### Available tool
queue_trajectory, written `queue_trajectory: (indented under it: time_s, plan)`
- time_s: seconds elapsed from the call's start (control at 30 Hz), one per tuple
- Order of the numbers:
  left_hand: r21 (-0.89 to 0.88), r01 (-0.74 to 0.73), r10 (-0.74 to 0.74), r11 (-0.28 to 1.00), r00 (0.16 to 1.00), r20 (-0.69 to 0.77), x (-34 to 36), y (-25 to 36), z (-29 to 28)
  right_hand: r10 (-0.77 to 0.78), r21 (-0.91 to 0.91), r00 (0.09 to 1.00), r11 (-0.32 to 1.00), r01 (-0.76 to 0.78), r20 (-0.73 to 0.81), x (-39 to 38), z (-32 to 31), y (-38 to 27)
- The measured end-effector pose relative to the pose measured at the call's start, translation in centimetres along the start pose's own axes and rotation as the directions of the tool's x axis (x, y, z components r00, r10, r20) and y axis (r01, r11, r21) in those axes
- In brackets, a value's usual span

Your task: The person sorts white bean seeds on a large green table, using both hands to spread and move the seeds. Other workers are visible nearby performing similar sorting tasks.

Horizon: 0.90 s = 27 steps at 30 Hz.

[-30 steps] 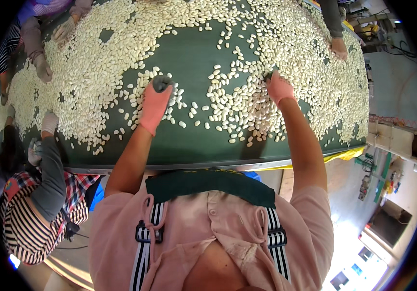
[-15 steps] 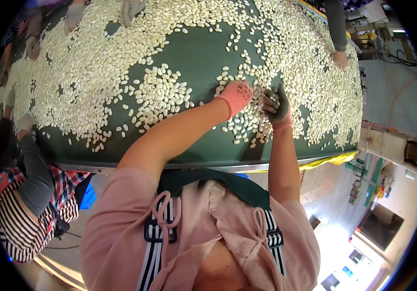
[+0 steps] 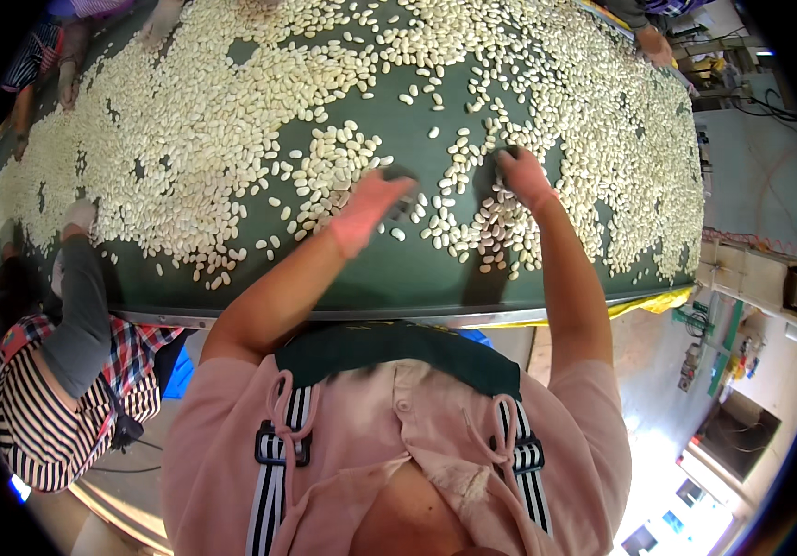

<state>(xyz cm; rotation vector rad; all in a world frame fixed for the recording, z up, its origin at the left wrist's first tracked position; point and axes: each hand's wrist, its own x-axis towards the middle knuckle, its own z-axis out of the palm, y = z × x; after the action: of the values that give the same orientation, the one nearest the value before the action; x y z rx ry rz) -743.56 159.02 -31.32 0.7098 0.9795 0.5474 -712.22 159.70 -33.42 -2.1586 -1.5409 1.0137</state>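
Observation:
White beans [image 3: 190,139] are spread over a dark green table surface [image 3: 407,269]. My left hand [image 3: 378,202], in a pink glove with dark fingers, is beside a small heap of beans [image 3: 333,171] left of the middle. Motion smears its fingers, so I cannot make out what is in them. My right hand [image 3: 523,174], gloved the same way, is over the beans to the right, next to a loose cluster [image 3: 491,232]. Its fingertips curl downward, and whatever they hold is hidden.
A metal edge [image 3: 398,320] runs along the table's near side, with yellow sheeting [image 3: 653,304] at the right. A person in a striped top [image 3: 32,422] works at the left, one gloved hand [image 3: 79,215] at the beans. Other people's hands reach in from the far side.
My left hand has moved left, away from my right hand, toward the small heap. My right hand has turned so its back shows, its fingers now curled down.

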Motion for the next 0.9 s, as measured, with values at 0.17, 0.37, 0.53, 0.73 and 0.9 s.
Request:
queue_trajectory:
  time_s: [0.17, 0.37, 0.53, 0.73, 0.9]
  plan:
    - [0.587, -0.177, 0.42, 0.79, 0.854, -0.307, -1.3, -2.0, -7.4, 0.098, 0.938, 0.965, 0.227, -0.261, 0.245, -1.9, -0.5, -0.7]
    - [0.5, -0.155, 0.298, 0.852, 0.928, -0.222, -5.4, -3.4, -6.3, 0.057, -0.51, 0.979, 0.847, -0.152, -0.196, 1.1, 1.7, -5.8]
    - [0.55, -0.083, 0.186, 0.831, 0.974, -0.133, -6.4, -1.6, -8.6, 0.0, -0.682, 0.996, 0.729, -0.06, -0.088, 1.0, 2.5, -6.2]
    - [0.755, -0.074, 0.478, 0.652, 0.813, -0.333, -3.1, -0.7, -15.5, -0.102, 0.955, 0.959, 0.168, -0.244, 0.264, -2.9, 2.6, -5.8]
    - [0.943, -0.269, 0.58, 0.195, 0.807, 0.11, 1.5, 3.0, -11.5, -0.326, 0.878, 0.901, -0.286, -0.383, 0.287, -5.1, 7.5, -7.1]
